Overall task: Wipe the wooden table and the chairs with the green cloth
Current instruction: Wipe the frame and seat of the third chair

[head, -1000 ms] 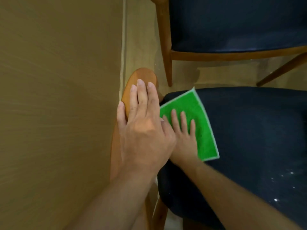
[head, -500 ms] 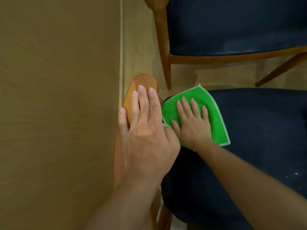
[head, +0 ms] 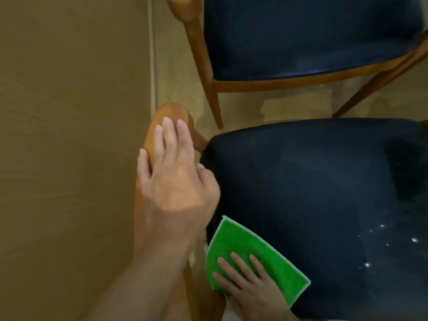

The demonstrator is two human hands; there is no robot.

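- The green cloth (head: 252, 256) is pressed flat on the near left corner of the dark blue seat (head: 324, 193) by the right hand (head: 252, 288), whose fingers are laid straight and spread on it.
- The wooden armrest (head: 171, 126) of that chair is rested on by the left hand (head: 176, 181), fingers extended, nothing gripped.
- White specks (head: 393, 242) are seen on the seat's right side, so this seat is judged only partly wiped.
- The second chair (head: 301, 38) beyond is judged still to be done.
- Whether the wooden table (head: 69, 135), at the left, is already wiped cannot be told.
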